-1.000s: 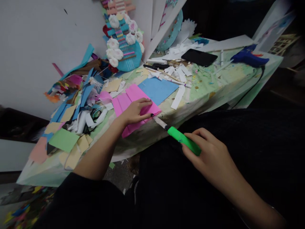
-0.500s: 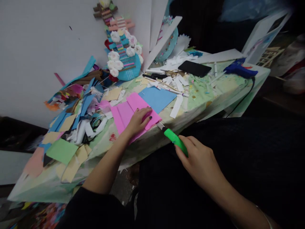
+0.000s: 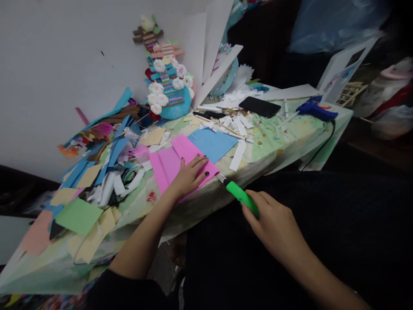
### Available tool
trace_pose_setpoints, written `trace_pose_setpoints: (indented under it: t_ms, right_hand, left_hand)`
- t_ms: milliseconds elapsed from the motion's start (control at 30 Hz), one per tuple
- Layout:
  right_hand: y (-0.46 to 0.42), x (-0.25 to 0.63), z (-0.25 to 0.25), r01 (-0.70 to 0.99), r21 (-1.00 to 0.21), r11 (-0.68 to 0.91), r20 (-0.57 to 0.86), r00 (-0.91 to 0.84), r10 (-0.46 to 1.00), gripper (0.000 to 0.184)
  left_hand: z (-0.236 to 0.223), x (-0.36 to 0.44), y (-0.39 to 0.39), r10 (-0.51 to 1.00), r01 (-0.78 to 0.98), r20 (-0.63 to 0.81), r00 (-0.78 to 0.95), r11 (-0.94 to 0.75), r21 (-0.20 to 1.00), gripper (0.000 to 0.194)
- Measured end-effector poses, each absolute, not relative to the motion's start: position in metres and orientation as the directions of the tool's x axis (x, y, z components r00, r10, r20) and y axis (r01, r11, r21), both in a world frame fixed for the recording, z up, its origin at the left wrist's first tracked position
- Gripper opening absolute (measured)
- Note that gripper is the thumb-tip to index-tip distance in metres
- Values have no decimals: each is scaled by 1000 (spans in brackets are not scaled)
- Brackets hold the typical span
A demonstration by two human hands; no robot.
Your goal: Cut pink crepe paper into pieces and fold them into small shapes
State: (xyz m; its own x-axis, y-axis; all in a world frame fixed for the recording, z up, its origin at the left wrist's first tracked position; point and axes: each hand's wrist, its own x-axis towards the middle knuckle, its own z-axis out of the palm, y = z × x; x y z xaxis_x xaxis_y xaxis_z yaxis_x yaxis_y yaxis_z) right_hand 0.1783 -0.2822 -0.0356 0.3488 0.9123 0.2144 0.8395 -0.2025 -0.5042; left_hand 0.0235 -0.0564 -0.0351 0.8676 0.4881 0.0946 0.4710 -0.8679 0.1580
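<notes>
One green knife point(image 3: 239, 194), now farther from one thumb point(image 3: 200, 178)

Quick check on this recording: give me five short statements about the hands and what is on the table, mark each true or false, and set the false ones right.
1. The right hand grips a green-handled knife. True.
2. The left hand rests on the blue sheet. False: it rests on the pink paper.
3. The knife's blade is at the pink paper's edge. True.
4. In the picture, the glue gun lies left of the phone. False: it lies right of it.
5. A green card lies left of the pink paper. True.
</notes>
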Motion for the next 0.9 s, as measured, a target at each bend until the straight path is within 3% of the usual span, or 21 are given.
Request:
trace_pose_setpoints:
  t_ms: [333, 667, 900]
  right_hand:
    - [-281, 184, -33, 852, -491, -182, 167, 297, 940, 35]
    - [-280, 185, -35, 952, -214, -220, 121, 250, 961, 48]
    - [-275, 184, -35, 965, -157, -209, 149, 233, 961, 48]
  left_hand:
    - [-29, 26, -59, 473, 467, 23, 881, -876, 116, 51]
    - [-32, 25, -60, 475, 471, 39, 879, -878, 83, 52]
    - [-33, 26, -62, 488, 484, 55, 871, -872, 73, 55]
